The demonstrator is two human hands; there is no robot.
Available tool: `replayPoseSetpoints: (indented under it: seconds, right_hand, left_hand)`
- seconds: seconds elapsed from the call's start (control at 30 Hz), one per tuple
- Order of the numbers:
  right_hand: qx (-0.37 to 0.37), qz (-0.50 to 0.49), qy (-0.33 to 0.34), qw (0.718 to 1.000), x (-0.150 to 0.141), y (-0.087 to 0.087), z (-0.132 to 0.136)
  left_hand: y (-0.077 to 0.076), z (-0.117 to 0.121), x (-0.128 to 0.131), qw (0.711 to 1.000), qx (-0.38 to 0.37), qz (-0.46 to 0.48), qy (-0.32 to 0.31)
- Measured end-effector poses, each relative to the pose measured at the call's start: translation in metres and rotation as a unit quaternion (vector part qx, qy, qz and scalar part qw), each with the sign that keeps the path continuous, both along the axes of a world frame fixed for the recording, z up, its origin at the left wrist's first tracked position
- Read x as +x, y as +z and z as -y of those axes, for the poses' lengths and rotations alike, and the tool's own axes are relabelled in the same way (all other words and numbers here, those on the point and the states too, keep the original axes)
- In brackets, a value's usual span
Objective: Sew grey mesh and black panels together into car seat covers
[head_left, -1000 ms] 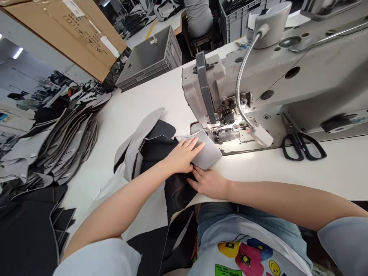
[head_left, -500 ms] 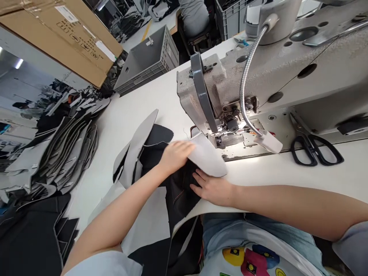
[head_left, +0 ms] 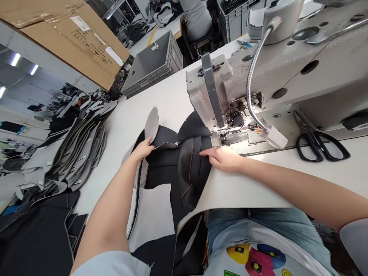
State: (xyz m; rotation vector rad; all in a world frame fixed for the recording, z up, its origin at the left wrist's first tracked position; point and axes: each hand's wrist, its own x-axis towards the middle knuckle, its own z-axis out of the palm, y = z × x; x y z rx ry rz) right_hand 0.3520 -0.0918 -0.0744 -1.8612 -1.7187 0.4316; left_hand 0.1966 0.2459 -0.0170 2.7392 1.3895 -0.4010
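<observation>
A black cover piece with grey backing and orange stitching, much like a car seat cover, lies spread on the white table left of the sewing machine. My left hand pinches its far left edge beside an upturned grey-backed flap. At the right side of the cover, my right hand has its index finger stretched over the stitched panel and the other fingers curled at the edge. This hand is just in front of the lit needle area. The cover's upper right end lies beside the presser foot.
Black-handled scissors lie at the machine's base on the right. Stacked cut pieces stand at the left. Beyond the table are a grey crate and a cardboard box. A person in grey sits farther back.
My left hand has moved left, from near the needle to the far left edge. The grey-backed flap by the machine has turned over, showing black. My right hand has shifted up and right.
</observation>
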Motion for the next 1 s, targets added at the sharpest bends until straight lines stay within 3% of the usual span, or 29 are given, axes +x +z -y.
replayPoseSetpoints:
  seconds: [0.07, 0.23, 0.33, 0.4, 0.47, 0.53, 0.6, 0.73, 0.8, 0.9, 1.0]
  right_hand:
    - [-0.001, 0.024, -0.020, 1.000, -0.002, 0.000, -0.002]
    - [0.020, 0.158, 0.038, 0.987, -0.026, -0.004, 0.001]
    - [0.002, 0.163, 0.029, 0.986, -0.027, -0.001, 0.001]
    - [-0.020, 0.158, 0.012, 0.987, -0.023, 0.000, -0.004]
    - [-0.033, 0.157, -0.016, 0.987, -0.019, 0.000, -0.012]
    - [-0.025, 0.171, -0.050, 0.984, -0.017, -0.004, -0.019]
    - [-0.002, 0.191, -0.075, 0.979, -0.018, -0.009, -0.021]
    - [0.020, 0.200, -0.067, 0.977, -0.026, -0.017, -0.002]
    - [0.015, 0.202, -0.043, 0.978, -0.031, -0.016, 0.013]
    - [0.003, 0.213, 0.000, 0.977, -0.037, -0.005, 0.024]
    - [-0.045, 0.209, 0.008, 0.977, -0.032, 0.009, 0.010]
  left_hand:
    - [0.003, -0.007, 0.008, 1.000, 0.017, 0.001, 0.013]
    - [0.020, -0.005, 0.025, 0.997, 0.080, 0.006, 0.012]
    - [0.038, 0.028, 0.018, 0.979, 0.201, 0.034, -0.025]
    - [0.049, 0.064, 0.013, 0.952, 0.286, 0.067, -0.090]
    - [0.051, 0.106, 0.014, 0.935, 0.308, 0.082, -0.156]
    - [0.041, 0.145, 0.023, 0.935, 0.270, 0.063, -0.221]
    - [0.021, 0.174, 0.038, 0.940, 0.171, 0.006, -0.294]
    - [-0.009, 0.201, 0.047, 0.944, 0.044, -0.034, -0.325]
    - [-0.009, 0.209, 0.036, 0.944, 0.006, -0.041, -0.329]
    - [0.004, 0.216, 0.008, 0.939, -0.051, -0.028, -0.340]
    - [0.017, 0.221, -0.016, 0.942, -0.021, 0.034, -0.334]
